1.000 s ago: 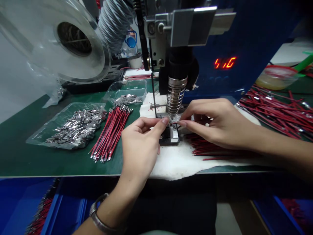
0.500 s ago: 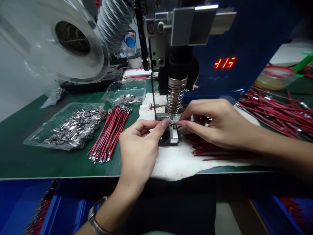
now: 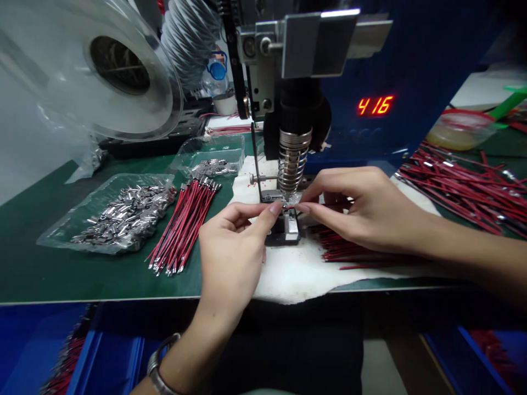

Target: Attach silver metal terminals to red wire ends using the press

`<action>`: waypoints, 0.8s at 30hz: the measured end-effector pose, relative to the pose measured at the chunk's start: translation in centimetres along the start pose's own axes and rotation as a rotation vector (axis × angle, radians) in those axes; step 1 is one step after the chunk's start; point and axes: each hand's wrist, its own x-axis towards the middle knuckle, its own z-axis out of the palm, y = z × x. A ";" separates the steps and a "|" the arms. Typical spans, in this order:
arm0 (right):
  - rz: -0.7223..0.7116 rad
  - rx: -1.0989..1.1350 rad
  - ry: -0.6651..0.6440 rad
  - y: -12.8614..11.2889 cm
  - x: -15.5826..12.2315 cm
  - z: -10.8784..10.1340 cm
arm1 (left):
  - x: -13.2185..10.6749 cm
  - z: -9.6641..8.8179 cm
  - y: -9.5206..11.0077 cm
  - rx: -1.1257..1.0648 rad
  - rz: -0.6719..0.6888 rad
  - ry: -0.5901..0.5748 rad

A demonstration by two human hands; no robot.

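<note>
My left hand [image 3: 231,253] is closed in a pinch, thumb against index finger, at the small metal fixture [image 3: 291,226] under the machine's spring-wrapped head [image 3: 293,159]. What lies between those fingertips is too small and covered to make out. From the other side, my right hand [image 3: 358,206] pinches a thin red-and-black wire [image 3: 290,207] close to the left fingertips. The two hands nearly meet just below the head's tip. Beneath the right hand, a bunch of red and black wires [image 3: 340,253] rests on a white cloth [image 3: 288,282].
Left of my hands lie a bundle of wires with metal ends [image 3: 185,225] and a clear tray [image 3: 53,237] of small metal parts. Behind is a second clear tray [image 3: 181,159]. More wires [image 3: 465,186] and a red-rimmed tub [image 3: 463,129] are at right; a large reel [image 3: 164,109] overhangs the left.
The red display on the blue machine now reads 416, where its last digit looked like a 5. Both hands hold nearly the same pose; the whole view has shifted slightly.
</note>
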 end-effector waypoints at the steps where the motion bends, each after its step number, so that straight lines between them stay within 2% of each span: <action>1: 0.005 0.003 -0.001 0.0 0.0 0.0 | 0.0 0.0 0.0 -0.004 0.001 -0.003; 24: 0.055 0.016 0.004 -0.3 0.0 0.2 | 0.0 0.0 0.2 -0.013 -0.001 -0.024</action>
